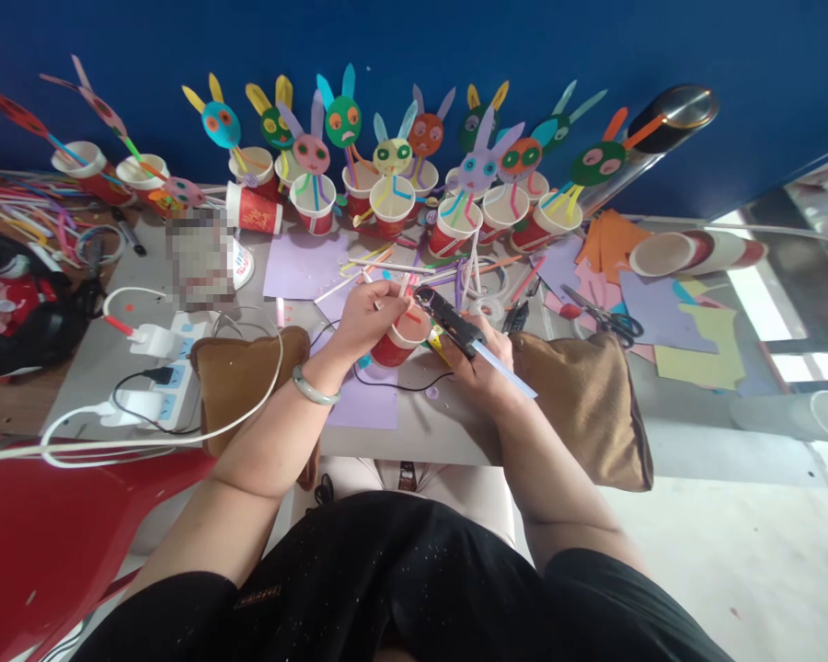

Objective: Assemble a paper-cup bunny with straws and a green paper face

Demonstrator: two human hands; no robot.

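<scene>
Over an upturned red paper cup with a pale base [395, 348], my left hand [369, 317] pinches a small pinkish piece near the cup's top; its exact shape is too small to tell. My right hand [484, 359] is wrapped round a black glue gun [448, 322], whose nozzle points left, close to my left fingertips. A clear glue stick [503, 368] sticks out of the gun's back end. Purple paper [365, 405] lies under the cup. Paper strips and straws [386, 268] are scattered just beyond my hands.
Red cups with paper rabbit figures [396, 204] line the blue wall. A white power strip [172, 372] with cables is at left. Brown cushions [580, 405] flank my forearms. Scissors [603, 317], coloured paper [700, 345] and stacked cups [696, 253] lie at right.
</scene>
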